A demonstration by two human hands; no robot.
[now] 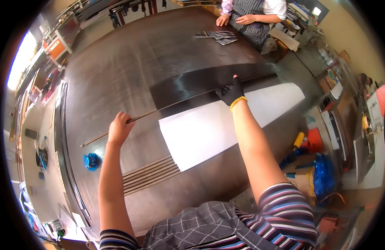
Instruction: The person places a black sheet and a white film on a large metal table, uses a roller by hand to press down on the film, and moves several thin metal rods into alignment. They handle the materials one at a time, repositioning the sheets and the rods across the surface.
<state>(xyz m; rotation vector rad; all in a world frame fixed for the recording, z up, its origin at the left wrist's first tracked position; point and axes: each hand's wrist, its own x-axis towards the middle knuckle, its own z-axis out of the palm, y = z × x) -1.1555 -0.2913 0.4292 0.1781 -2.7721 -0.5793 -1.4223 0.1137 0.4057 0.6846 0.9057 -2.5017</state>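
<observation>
A long thin rod [155, 111] runs slantwise across the table. My bare left hand [120, 128] is closed around it toward its left end. My right hand [231, 93], in a black glove with a bare fingertip and a yellow band at the wrist, is closed on the rod farther right, one finger stuck out. Under the rod lies a dark glossy sheet [171, 89], its right end blurred. A large white sheet [201, 135] lies nearer to me, beneath my right wrist. Several similar rods [150, 176] lie side by side, partly tucked under the white sheet.
On the dark table [113, 62], a blue wrapped bundle [92, 161] sits by my left forearm. Small dark pieces [219, 36] lie at the far right, near a co-worker in a striped apron [249, 21]. Blue plastic [324, 177] and a red container [313, 141] stand right of the table.
</observation>
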